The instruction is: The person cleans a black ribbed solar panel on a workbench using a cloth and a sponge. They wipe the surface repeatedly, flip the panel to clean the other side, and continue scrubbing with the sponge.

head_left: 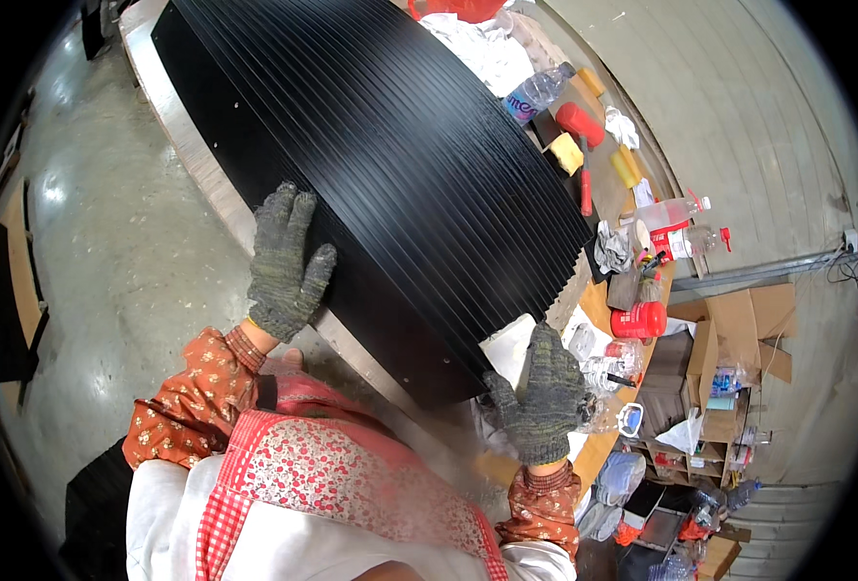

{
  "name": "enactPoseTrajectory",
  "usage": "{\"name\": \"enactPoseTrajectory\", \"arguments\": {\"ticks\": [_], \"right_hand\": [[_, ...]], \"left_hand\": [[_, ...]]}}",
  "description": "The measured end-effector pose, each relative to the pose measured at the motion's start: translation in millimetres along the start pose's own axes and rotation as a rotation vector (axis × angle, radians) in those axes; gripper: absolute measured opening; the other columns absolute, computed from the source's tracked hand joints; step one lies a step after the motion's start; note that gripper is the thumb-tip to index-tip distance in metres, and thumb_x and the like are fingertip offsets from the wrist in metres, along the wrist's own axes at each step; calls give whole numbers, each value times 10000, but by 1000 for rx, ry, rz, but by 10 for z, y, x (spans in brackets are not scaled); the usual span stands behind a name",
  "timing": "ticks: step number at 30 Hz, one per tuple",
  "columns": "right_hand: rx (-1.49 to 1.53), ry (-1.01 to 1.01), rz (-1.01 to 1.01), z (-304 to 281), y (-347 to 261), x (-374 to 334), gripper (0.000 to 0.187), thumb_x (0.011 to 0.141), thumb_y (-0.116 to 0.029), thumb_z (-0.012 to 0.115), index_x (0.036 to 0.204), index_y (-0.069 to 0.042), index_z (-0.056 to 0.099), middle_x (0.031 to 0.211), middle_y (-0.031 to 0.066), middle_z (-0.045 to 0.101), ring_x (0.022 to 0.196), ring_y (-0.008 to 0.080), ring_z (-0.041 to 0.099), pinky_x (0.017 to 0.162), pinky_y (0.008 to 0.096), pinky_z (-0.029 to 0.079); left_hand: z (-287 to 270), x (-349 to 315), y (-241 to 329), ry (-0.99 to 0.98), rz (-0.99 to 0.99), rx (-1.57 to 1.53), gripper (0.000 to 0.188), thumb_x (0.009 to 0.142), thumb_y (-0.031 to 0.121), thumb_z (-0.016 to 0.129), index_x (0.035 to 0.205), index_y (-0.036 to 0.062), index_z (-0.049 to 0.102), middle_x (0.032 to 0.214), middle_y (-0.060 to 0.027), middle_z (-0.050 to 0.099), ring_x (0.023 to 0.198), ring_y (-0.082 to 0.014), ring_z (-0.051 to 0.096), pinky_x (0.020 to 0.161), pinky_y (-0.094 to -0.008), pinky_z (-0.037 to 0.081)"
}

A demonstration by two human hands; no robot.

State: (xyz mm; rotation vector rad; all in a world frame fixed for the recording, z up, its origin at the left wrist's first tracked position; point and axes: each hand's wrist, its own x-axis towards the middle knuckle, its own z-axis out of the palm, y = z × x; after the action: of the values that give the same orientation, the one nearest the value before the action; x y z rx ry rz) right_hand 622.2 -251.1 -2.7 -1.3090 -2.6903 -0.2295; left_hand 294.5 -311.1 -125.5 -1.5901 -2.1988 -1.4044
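A large black ridged panel (390, 145), with a smooth black border along its near side, lies across the worktable. My left hand (289, 261), in a dark grey knitted glove, rests flat on that smooth border with its fingers stretched out. At the panel's right end is my right hand (540, 397), in a matching glove. Between its thumb and fingers sits a flat white cloth-like piece (508, 347), overlapping the panel's corner. The back of the glove hides how far the piece reaches under the palm.
Along the table's far right side stand a water bottle (537, 92), a red-headed mallet (581, 124), a yellow sponge (566, 153), a clear bottle with red label (686, 242) and a red jar (639, 321). Beyond are open cardboard boxes (739, 324). Concrete floor (109, 223) lies left.
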Motion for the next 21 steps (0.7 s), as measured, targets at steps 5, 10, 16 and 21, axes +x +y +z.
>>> {"name": "enactPoseTrajectory", "arguments": {"ticks": [5, 10, 16, 21], "right_hand": [[-30, -110, -24, -36, -270, 319, 791, 815, -417, 710, 1400, 37, 433, 1356, 241, 518, 1207, 398, 518, 1023, 496, 376], [62, -146, -137, -121, -647, 968, 827, 771, -393, 736, 1407, 18, 405, 1282, 221, 536, 1082, 400, 542, 951, 506, 396], [23, -128, -247, 154, -1149, 1841, 716, 828, -394, 681, 1373, -16, 414, 1226, 144, 533, 1047, 347, 546, 896, 502, 408], [100, -133, -287, 50, -1111, 1780, 713, 835, -406, 656, 1371, -1, 420, 1229, 158, 536, 1046, 361, 543, 895, 512, 407]], "left_hand": [[53, -16, -80, 23, 78, 60, 647, 893, 235, 592, 1464, 17, 379, 1524, -249, 318, 1423, -428, 281, 1190, -513, 160], [29, -4, -84, 17, 94, 49, 661, 893, 282, 596, 1450, -9, 389, 1513, -268, 325, 1417, -452, 281, 1184, -544, 149], [-27, 28, -57, -14, 72, 41, 651, 865, 292, 629, 1405, -19, 440, 1465, -294, 372, 1375, -484, 328, 1166, -578, 174], [-135, 114, -16, -68, 31, 23, 642, 809, 281, 673, 1346, -22, 493, 1402, -294, 434, 1337, -481, 378, 1143, -603, 214]]}}
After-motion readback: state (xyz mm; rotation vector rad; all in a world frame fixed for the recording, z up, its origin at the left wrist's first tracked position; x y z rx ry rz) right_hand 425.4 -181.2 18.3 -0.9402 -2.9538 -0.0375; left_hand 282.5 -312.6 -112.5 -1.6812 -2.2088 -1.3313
